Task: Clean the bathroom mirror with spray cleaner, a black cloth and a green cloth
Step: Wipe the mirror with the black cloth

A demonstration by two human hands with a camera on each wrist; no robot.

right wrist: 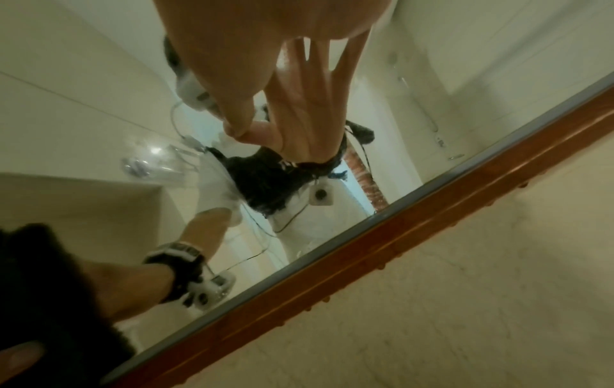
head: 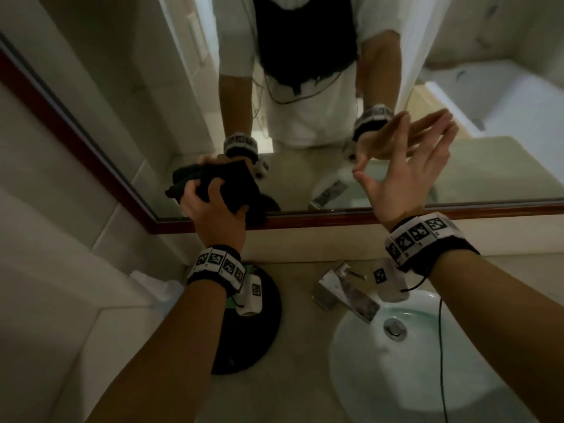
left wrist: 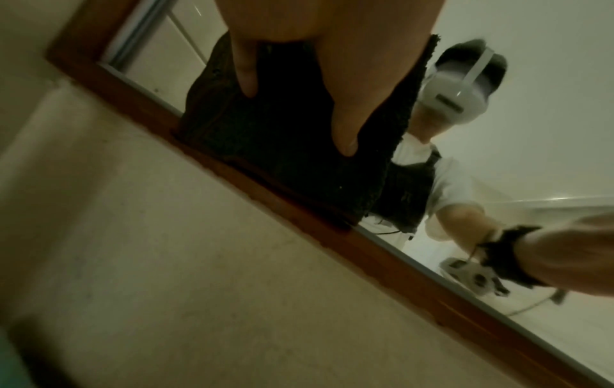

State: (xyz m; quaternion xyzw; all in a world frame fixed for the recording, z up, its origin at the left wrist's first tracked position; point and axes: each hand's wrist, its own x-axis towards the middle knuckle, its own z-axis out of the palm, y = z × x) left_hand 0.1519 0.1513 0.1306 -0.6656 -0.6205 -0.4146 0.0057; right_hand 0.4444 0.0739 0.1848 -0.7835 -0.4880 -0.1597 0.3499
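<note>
The left hand (head: pixel 210 206) grips a bunched black cloth (head: pixel 213 181), fingers curled round it, and presses it against the bathroom mirror (head: pixel 305 166) in the lower left corner of the glass, where the cloth's bottom edge overlaps the reddish-brown wooden frame (head: pixel 351 216). The right hand (head: pixel 403 178) holds nothing: its fingers are spread and straight, raised just in front of the glass further right, whether touching it or just short of it I cannot tell. The step in hand looks like the wipe with the black cloth, working along the bottom edge. The next move probably calls for dragging the cloth sideways along the frame with steady pressure, keeping it flat to the glass rather than riding up on the wood. Below, on the beige countertop (head: pixel 299 377), a chrome faucet (head: pixel 345 296) leans over the white basin (head: pixel 366 377), and a round black object (head: pixel 262 331) lies under the left wrist with a hint of green showing on it, perhaps the green cloth. No spray bottle can be made out.
</note>
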